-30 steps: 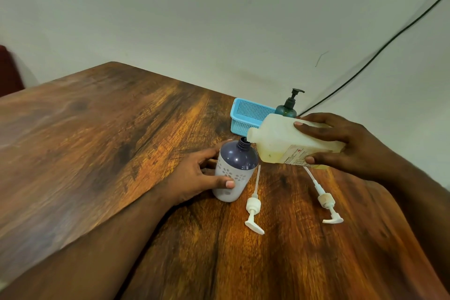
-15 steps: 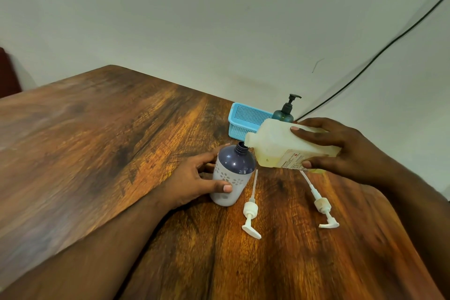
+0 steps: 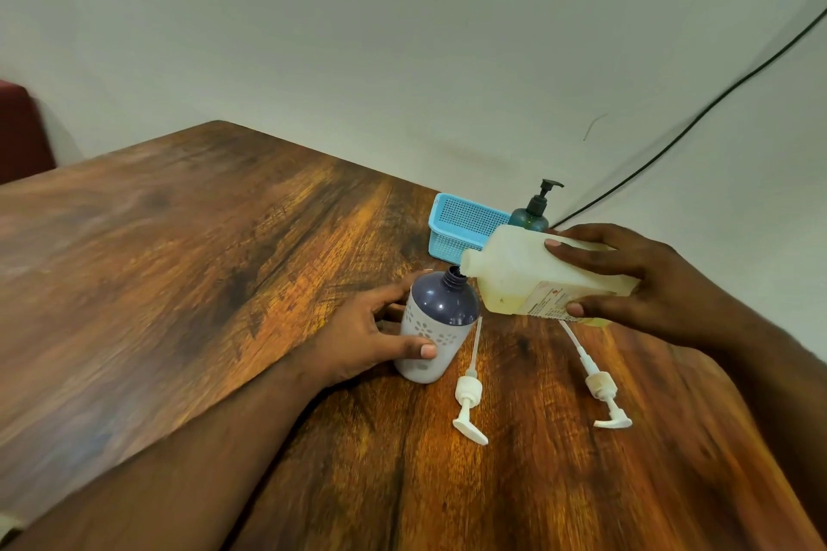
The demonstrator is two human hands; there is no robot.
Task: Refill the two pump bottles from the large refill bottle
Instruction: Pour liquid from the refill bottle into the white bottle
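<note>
A purple-and-white pump bottle stands upright on the wooden table with its neck uncapped. My left hand grips its side. My right hand holds the large translucent refill bottle tipped on its side, its spout right at the purple bottle's neck. Yellowish liquid sits low inside the refill bottle. Two white pump heads with long tubes lie on the table, one just right of the purple bottle, the other below my right hand. A teal pump bottle with a black pump stands behind the refill bottle.
A small blue mesh basket sits at the table's far edge by the wall. A black cable runs up the wall on the right. A dark red object shows at the far left.
The view has shifted slightly. Both hands keep the same hold, and the refill bottle stays tipped at the purple bottle's neck.
</note>
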